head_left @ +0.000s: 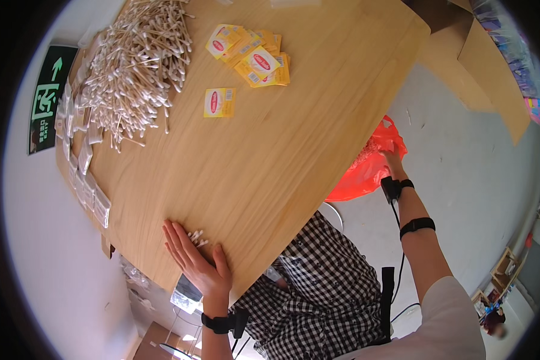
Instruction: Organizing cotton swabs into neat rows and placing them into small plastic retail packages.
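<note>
My left hand point(193, 263) lies on the wooden table point(234, 174) near its front edge, fingers stretched out and thumb apart. A few cotton swabs point(196, 237) poke out between its thumb and forefinger; the rest of them is hidden under the hand. Off the table's right edge, my right hand point(394, 163) reaches into the mouth of a red plastic bag point(357, 183). Its fingers are mostly hidden there, so their grip does not show. Small pinkish contents can be seen inside the bag, too fine to make out.
A large heap of cotton swabs point(141, 66) covers the far left. Yellow printed cards point(255, 57) lie piled at the far middle, with a single yellow card point(220, 102) nearer. Clear packs point(87, 186) line the left edge. A cardboard box point(486, 72) stands at the far right.
</note>
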Available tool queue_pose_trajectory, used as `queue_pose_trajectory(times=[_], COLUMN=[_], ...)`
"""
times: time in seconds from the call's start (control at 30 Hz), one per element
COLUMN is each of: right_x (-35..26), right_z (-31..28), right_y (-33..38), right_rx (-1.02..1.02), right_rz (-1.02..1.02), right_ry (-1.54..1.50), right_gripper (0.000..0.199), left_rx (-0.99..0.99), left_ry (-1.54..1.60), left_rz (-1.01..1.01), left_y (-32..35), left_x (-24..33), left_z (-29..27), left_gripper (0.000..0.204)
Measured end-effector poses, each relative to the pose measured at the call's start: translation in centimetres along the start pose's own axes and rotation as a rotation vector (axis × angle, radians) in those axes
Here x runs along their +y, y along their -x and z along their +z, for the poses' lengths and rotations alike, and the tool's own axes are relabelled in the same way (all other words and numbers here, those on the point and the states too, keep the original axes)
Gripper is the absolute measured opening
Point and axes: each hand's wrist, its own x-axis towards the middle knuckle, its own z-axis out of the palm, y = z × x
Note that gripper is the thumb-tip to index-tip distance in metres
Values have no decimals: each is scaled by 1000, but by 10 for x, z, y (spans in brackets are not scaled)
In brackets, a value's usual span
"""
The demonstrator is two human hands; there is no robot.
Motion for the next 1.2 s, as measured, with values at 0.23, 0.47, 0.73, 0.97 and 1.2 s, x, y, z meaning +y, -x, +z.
queue_pose_trajectory(times=[0.23, 0.47, 0.73, 0.97, 1.2], right_x=[-3, -77, -171, -220, -267], right_z=[24, 54, 144, 244, 313], right_y=[80, 215, 401, 389, 373], right_rx=[-299, -478, -631, -536, -229], right_rz=[-182, -471, -1124, -1458, -1489], right_ry=[99, 136, 197, 310, 375], right_gripper=[61, 19, 8, 20, 26], left_rx=[0, 65, -3, 103, -16], left_ry=[-43, 129, -11, -34, 30], left_rz=[-18, -53, -67, -74, -128], left_y=[8, 14, 20, -19, 19], left_x=[-13, -16, 5, -12, 8], left_z=[-10, -12, -7, -1, -11], left_gripper=[78, 87, 103, 102, 94])
